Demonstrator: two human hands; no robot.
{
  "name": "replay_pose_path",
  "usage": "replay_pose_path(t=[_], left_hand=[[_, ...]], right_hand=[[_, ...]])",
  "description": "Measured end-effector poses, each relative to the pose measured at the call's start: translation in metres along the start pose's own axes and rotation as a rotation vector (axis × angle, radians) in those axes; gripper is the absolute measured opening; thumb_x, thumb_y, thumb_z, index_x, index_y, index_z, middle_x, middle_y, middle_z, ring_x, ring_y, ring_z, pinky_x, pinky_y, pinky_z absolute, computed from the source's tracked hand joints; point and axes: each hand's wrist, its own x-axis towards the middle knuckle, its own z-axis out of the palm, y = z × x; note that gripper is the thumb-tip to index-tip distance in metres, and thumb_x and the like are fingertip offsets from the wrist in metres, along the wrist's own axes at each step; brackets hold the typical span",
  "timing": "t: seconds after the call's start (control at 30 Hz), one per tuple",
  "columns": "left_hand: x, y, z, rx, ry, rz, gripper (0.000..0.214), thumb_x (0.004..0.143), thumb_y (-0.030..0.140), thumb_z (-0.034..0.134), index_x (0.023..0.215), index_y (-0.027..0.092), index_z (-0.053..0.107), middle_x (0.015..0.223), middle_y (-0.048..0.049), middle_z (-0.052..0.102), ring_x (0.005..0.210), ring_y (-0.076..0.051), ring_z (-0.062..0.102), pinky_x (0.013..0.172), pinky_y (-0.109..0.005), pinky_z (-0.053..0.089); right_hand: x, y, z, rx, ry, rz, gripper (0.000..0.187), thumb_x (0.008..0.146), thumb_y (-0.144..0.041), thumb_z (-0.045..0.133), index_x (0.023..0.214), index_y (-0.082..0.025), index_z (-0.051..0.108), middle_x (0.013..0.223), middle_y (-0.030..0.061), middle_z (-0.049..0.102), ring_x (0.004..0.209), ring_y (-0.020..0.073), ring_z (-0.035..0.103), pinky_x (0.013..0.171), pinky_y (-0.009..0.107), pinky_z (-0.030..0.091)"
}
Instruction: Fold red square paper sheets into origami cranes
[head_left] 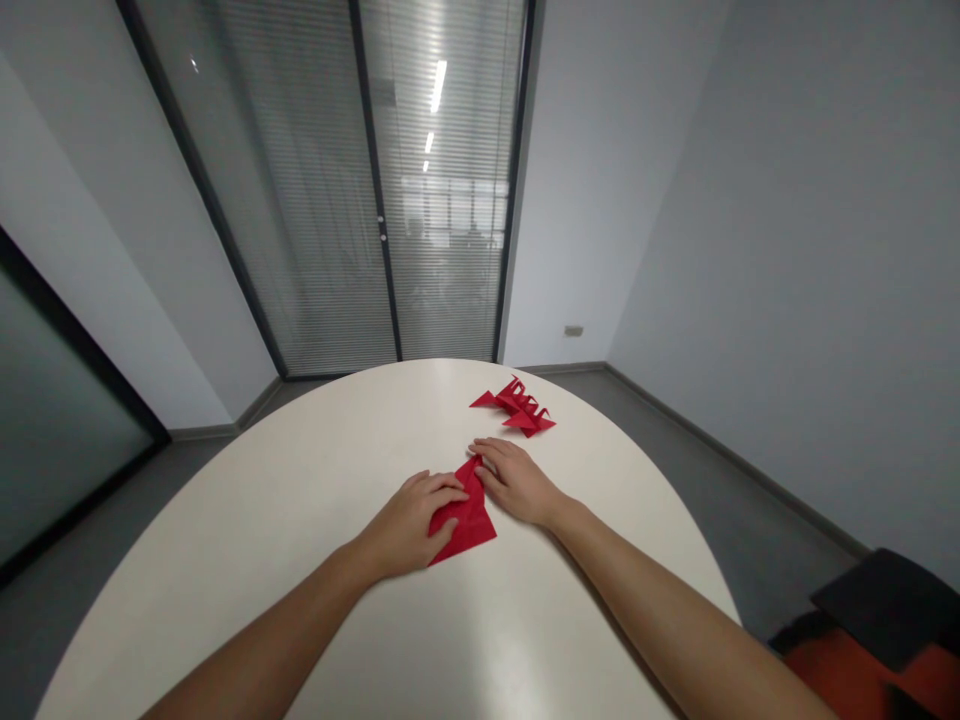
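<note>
A sheet of red origami paper (pixel 469 525), partly folded with creases across it, lies on the round white table. Resting on its left side is my left hand (pixel 420 515), fingers stretched over the paper and thumb apart. My right hand (pixel 517 480) is at the sheet's far corner, with thumb and fingers closed on the tip; the fingers partly cover that corner. Just beyond my right hand sits a group of folded red paper cranes (pixel 521 405), several of them lined up close together with pointed necks and wings.
The round white table (pixel 300 480) has a curved far edge. Behind it stand glass panels with blinds (pixel 322 200) and a grey wall (pixel 787 250). A black and orange chair (pixel 877 640) is at the lower right, beside the table.
</note>
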Motion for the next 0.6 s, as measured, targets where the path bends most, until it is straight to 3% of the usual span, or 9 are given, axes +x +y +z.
replay_pose_path(t=[0.13, 0.3, 0.37, 0.5, 0.6], left_hand=[[0.000, 0.004, -0.004, 0.005, -0.069, 0.050, 0.038, 0.088, 0.018, 0.058, 0.124, 0.027, 0.066, 0.134, -0.0063, 0.064, 0.126, -0.025, 0.056, 0.119, -0.053, 0.031], [0.000, 0.006, -0.009, 0.017, -0.099, 0.066, 0.036, 0.089, 0.022, 0.060, 0.124, 0.027, 0.068, 0.135, -0.0070, 0.062, 0.126, -0.026, 0.056, 0.119, -0.054, 0.030], [-0.001, 0.006, -0.010, 0.017, -0.102, 0.067, 0.035, 0.089, 0.022, 0.059, 0.123, 0.027, 0.068, 0.135, -0.0068, 0.061, 0.127, -0.025, 0.056, 0.119, -0.053, 0.029], [-0.001, 0.005, -0.009, 0.023, -0.087, 0.088, 0.035, 0.091, 0.023, 0.058, 0.125, 0.028, 0.067, 0.136, -0.0062, 0.062, 0.127, -0.024, 0.056, 0.120, -0.053, 0.029], [0.001, 0.004, -0.005, 0.059, -0.045, 0.089, 0.034, 0.090, 0.021, 0.060, 0.122, 0.028, 0.068, 0.132, -0.0058, 0.065, 0.125, -0.025, 0.057, 0.117, -0.052, 0.033]], right_hand=[[0.001, 0.001, 0.000, -0.037, 0.001, 0.036, 0.028, 0.098, -0.023, 0.050, 0.116, -0.018, 0.070, 0.127, 0.0137, 0.067, 0.122, 0.0279, 0.059, 0.106, 0.047, 0.044], [0.005, 0.005, 0.000, -0.049, 0.070, 0.207, 0.019, 0.091, -0.014, 0.057, 0.101, -0.017, 0.072, 0.108, 0.0106, 0.072, 0.109, 0.0248, 0.063, 0.098, 0.038, 0.049], [0.006, 0.003, -0.002, -0.040, 0.083, 0.212, 0.019, 0.092, -0.013, 0.056, 0.100, -0.017, 0.072, 0.105, 0.0102, 0.072, 0.108, 0.0241, 0.063, 0.099, 0.038, 0.048], [0.004, -0.011, -0.009, 0.017, 0.047, 0.063, 0.028, 0.101, -0.026, 0.048, 0.118, -0.018, 0.069, 0.128, 0.0120, 0.068, 0.121, 0.0245, 0.059, 0.108, 0.042, 0.043], [0.001, -0.026, -0.011, 0.046, -0.188, -0.106, 0.042, 0.105, -0.037, 0.040, 0.141, -0.022, 0.055, 0.149, 0.0108, 0.052, 0.140, 0.0256, 0.044, 0.119, 0.049, 0.030]])
